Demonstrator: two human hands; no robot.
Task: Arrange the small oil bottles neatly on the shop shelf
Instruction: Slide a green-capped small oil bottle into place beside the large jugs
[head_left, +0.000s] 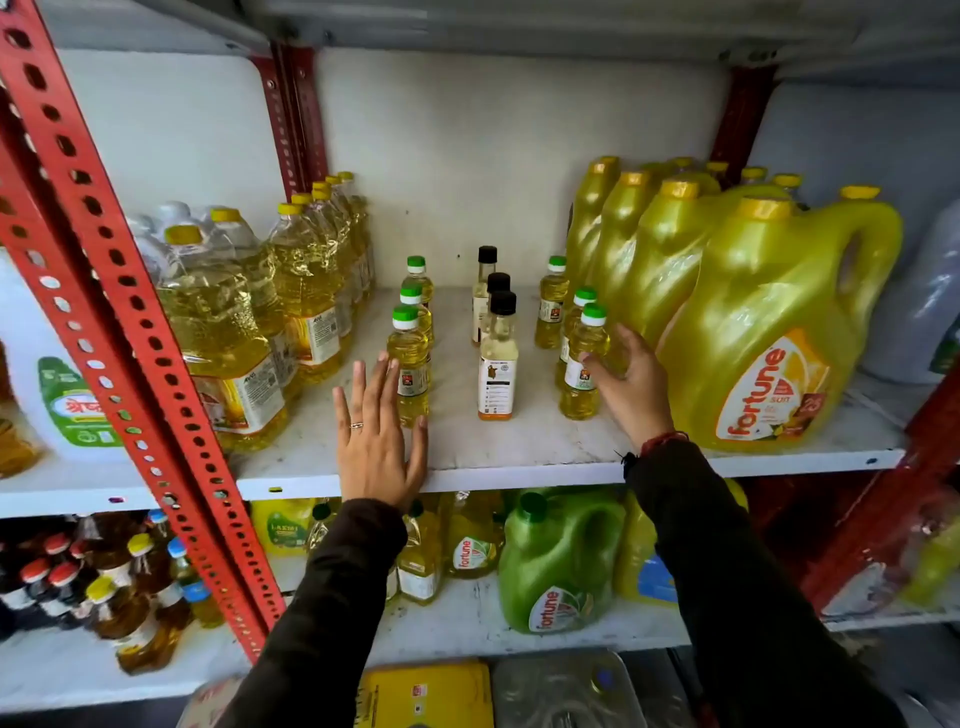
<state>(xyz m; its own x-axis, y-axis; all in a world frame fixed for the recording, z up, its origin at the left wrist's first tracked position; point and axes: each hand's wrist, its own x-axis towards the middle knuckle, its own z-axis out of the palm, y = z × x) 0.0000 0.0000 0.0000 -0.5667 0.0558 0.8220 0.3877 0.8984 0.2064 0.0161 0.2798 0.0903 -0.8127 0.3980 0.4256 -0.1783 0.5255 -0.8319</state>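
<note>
Shelf (519, 470), white, scuffed, between red slotted uprights (119, 270).

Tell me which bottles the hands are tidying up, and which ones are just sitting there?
Being tidied:
- left row of green-capped small bottles, by the left hand
- middle row of black-capped bottles
- right row of green-capped small bottles, front one touched by the right hand

Just sitting there:
- big yellow Fortune jugs
- tall clear oil bottles
- green jug on the shelf below

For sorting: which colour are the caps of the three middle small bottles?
Black caps, seen best in the head view.
</note>
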